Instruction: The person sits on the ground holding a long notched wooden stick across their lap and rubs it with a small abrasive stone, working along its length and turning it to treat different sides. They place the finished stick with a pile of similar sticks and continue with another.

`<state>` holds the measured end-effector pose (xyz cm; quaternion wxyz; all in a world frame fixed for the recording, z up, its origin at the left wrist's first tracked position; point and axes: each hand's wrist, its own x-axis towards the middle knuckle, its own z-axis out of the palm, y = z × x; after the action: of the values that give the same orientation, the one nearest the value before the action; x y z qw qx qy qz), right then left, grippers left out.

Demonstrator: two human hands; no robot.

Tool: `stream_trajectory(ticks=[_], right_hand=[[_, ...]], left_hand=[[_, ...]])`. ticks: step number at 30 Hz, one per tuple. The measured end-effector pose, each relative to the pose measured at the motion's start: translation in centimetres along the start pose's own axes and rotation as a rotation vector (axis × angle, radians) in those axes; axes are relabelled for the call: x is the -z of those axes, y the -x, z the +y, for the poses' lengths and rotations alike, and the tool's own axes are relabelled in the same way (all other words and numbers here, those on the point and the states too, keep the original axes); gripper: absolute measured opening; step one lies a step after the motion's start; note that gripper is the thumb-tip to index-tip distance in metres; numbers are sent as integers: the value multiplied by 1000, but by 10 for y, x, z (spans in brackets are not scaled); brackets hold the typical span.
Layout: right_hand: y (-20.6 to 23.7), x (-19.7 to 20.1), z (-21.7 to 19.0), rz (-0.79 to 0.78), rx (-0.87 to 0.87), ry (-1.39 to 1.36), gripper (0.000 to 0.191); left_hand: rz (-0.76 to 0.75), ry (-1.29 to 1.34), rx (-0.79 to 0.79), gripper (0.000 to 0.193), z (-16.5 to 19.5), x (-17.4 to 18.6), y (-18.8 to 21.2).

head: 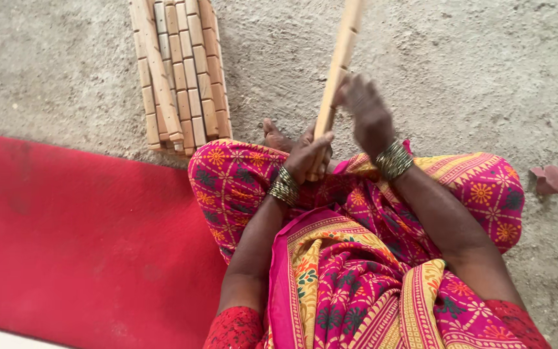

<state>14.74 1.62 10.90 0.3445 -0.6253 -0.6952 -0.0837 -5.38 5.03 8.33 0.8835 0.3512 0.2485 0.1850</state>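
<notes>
Pale, smooth wood makes up the long notched stick (338, 68), a slim square-edged strip that rises at a slight tilt from the lap to the top edge of the view. Its lower end sits in the left hand (306, 155), whose fingers are wrapped firmly around it just above the knees. The right hand (368, 113) lies against the stick higher up, on its right side; it is blurred, so I cannot tell whether its fingers are closed on the wood or only pressed flat to it. Both wrists carry stacked metal bangles (393, 159) of a dull gold and dark sheen. Beneath the hands spreads a magenta sari (356, 258) printed with orange flowers and edged in yellow bands, draped in soft folds over crossed legs. To the left, well apart from the hands, a stack of similar notched wooden strips (179, 71) lies in parallel rows on the rough grey concrete floor (473, 58). A flat red mat (79, 239) covers the ground beside the left knee. A small reddish stone fragment (548, 179) rests by the right knee.
</notes>
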Motion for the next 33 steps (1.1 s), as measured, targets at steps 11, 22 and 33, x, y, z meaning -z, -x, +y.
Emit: stream_trajectory(ticks=[11,22,33], right_hand=[[-1,25,-11,-37,249,75,32],[8,-14,68,-191,-37,206,11],[1,-4,25,-176,-107,67,15]], left_hand=[[-90,293,46,69,17,-6,12],[-90,-228,78,89,-17,3,2],[2,-305,-11,74,-20,6,-8]])
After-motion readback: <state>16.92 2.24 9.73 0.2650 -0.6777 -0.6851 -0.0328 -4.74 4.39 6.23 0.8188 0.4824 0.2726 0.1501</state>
